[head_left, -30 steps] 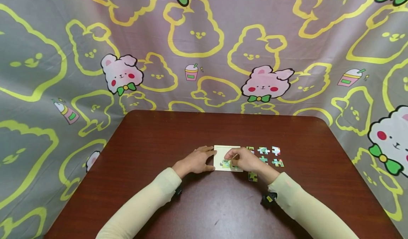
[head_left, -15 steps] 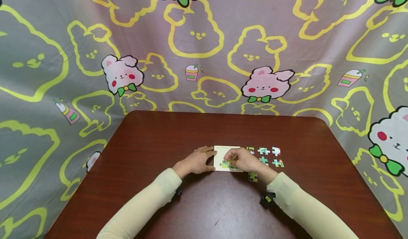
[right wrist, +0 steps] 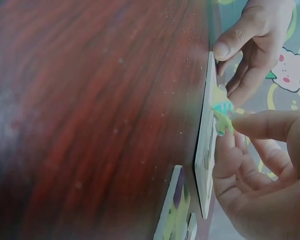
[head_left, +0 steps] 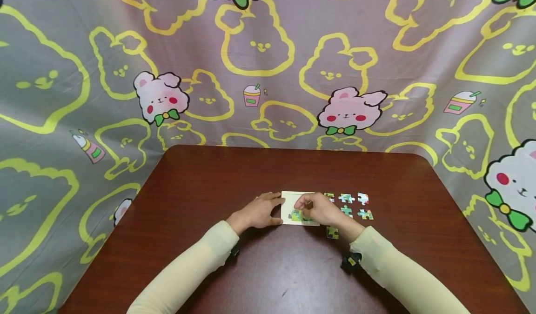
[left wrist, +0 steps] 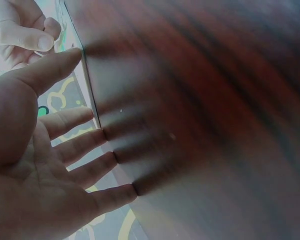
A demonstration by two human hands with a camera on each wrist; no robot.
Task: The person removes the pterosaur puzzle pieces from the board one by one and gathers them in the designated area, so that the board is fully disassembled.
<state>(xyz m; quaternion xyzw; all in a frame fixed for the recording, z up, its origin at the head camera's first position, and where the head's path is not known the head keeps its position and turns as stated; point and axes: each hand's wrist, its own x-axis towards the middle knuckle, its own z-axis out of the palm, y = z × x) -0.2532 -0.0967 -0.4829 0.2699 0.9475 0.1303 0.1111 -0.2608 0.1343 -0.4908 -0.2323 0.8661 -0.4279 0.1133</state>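
Observation:
A cream puzzle board [head_left: 287, 205] lies on the table, with green puzzle pieces [head_left: 296, 216] in its near part. My left hand [head_left: 260, 210] rests at the board's left edge, thumb and fingers spread and fairly straight, as the left wrist view also shows. Over the board's right side, my right hand [head_left: 323, 210] is bent down with curled fingers. In the right wrist view its thumb and fingers pinch a green puzzle piece [right wrist: 223, 122], which stands tilted against the board's face. From the head view, that piece is mostly hidden by the hand.
Several loose puzzle pieces [head_left: 346, 197] lie in rows right of the board, partly covered by the right hand and wrist. One piece [head_left: 332, 232] lies nearer the front. The brown table [head_left: 217, 174] ends at a patterned curtain [head_left: 268, 49].
The piece in my right hand showed a pale edge between the fingers earlier; now that edge is out of sight. The fingers have shifted slightly over the board. My left hand stays put.

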